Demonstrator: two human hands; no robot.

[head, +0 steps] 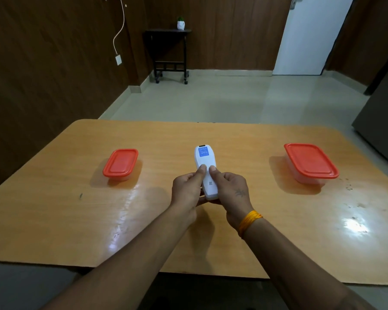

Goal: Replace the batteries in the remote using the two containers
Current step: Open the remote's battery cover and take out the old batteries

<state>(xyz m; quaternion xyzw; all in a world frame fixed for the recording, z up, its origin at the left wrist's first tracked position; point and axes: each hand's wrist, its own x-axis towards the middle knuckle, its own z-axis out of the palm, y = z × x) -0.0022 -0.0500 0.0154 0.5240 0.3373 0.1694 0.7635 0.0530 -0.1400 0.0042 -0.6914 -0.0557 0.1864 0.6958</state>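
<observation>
A white remote (203,159) with a blue label lies back side up over the middle of the wooden table (54,211), pointing away from me. My left hand (187,191) and my right hand (230,189) grip its near end from both sides, with both thumbs pressed side by side on its back cover. A small clear container with a red lid (120,164) stands on the left. A larger one with a red lid (311,162) stands on the right. Both lids are on, and the contents are hidden.
A yellow band circles my right wrist (249,221). Beyond the table's far edge lie a tiled floor, a dark side table with a small potted plant (180,23) and a white door (309,36). A grey cabinet (383,121) stands at the right.
</observation>
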